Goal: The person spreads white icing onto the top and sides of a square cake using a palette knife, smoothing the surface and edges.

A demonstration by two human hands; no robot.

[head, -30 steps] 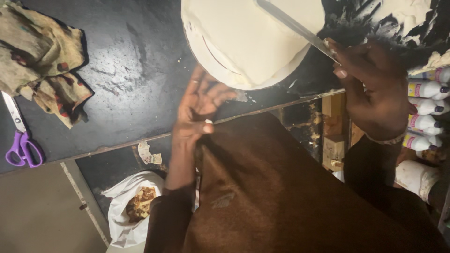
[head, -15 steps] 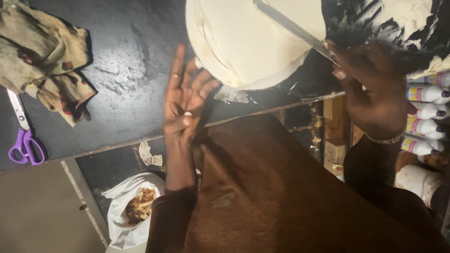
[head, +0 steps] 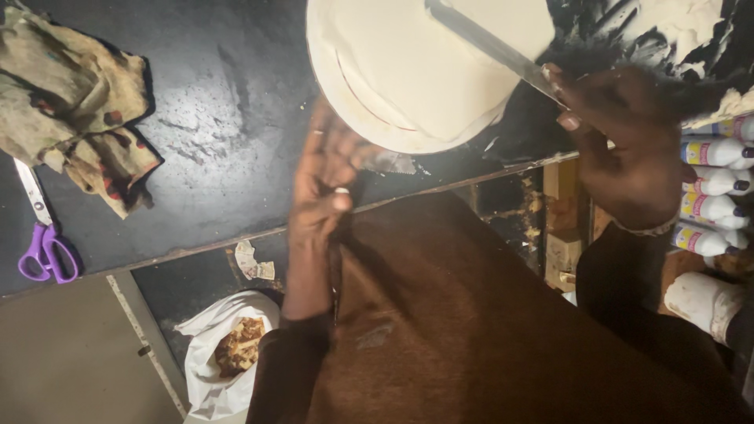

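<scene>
left hand (head: pixel 326 184) shifted up to cake (head: pixel 416 67) edge, blurred, released | right hand (head: pixel 620 149) grasping spatula (head: pixel 491 43) over cake on desk (head: pixel 204 157) | we'd judge: keep blade flat, steady cake

Left hand (head: pixel 326 184) raised, blurred, fingers seemingly loose; right hand (head: pixel 620 145) closed in a firm grip.

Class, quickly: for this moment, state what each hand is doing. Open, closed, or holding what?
Left hand: open, fingers stretched out, blurred, holding nothing, beside the white round slab.
Right hand: closed on the flat metal blade lying across the slab.
</scene>
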